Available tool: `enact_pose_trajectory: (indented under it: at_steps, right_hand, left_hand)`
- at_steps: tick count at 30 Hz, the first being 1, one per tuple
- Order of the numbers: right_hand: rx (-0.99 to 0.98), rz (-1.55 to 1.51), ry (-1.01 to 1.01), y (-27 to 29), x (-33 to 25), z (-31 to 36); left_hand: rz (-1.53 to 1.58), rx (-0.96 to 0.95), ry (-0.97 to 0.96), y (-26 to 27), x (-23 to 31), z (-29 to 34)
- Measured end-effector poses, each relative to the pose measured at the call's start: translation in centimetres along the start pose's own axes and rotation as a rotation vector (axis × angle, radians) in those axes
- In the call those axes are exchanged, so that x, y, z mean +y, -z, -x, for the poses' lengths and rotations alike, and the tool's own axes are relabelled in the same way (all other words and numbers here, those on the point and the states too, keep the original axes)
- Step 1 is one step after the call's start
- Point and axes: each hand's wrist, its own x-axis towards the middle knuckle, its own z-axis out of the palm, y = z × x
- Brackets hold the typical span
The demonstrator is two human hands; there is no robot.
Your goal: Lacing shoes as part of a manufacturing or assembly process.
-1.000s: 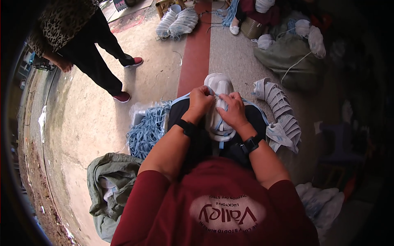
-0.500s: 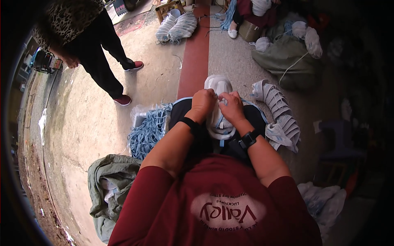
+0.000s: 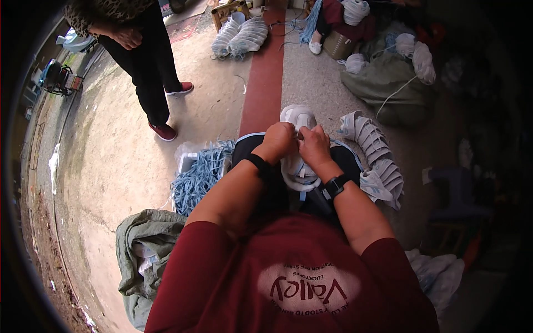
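Observation:
A white shoe upper (image 3: 298, 115) with light blue trim lies lengthwise over my lap, its rounded toe pointing away from me. My left hand (image 3: 279, 139) is closed at the upper's left side, fingertips pinched together over its middle. Facing it, my right hand (image 3: 314, 145) is closed as well, thumb and forefinger pressed together on the upper. The fingers hide whatever small piece is pinched between them. Left of my lap, a white box (image 3: 226, 165) is heaped with light blue shoelaces (image 3: 194, 186). A row of nested white shoe uppers (image 3: 373, 141) lies on the floor to my right.
A person in black trousers (image 3: 145, 72) stands at the far left. Green cloth sacks lie at lower left (image 3: 147, 222) and far right (image 3: 383, 83). More bundled uppers (image 3: 247, 34) sit ahead beside a red floor strip (image 3: 262, 83). Another person (image 3: 333, 25) sits beyond.
My hands stay at the upper and have drawn slightly closer together. The standing person has shifted and now holds a hand in front of the body.

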Motion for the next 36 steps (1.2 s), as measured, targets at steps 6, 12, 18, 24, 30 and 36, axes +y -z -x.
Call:
enact_pose_trajectory:
  at_steps: [6,12,18,24,30,36]
  right_hand:
    - [-0.005,0.030,0.025,0.2,-0.2,0.4]
    - [0.050,0.080,0.162,0.7,-0.2,0.6]
    - [-0.020,0.322,0.471,1.1,-0.8,-0.5]
    - [0.051,0.331,0.588,1.8,-1.2,-0.3]
    - [-0.391,-1.602,0.423,17.1,-5.5,6.5]
    - [0.026,-1.681,0.310,17.7,-0.4,8.3]
  left_hand:
    - [0.455,-0.131,-0.016,1.8,-1.3,0.4]
    - [0.647,-0.122,0.075,1.2,-1.9,1.4]
    - [0.632,-0.202,0.136,1.5,-2.1,0.5]
    - [0.570,-0.169,0.144,1.2,-2.0,0.4]
    - [0.484,-0.061,0.141,1.4,-1.3,1.2]
    - [0.439,0.197,-0.025,0.7,1.6,4.4]
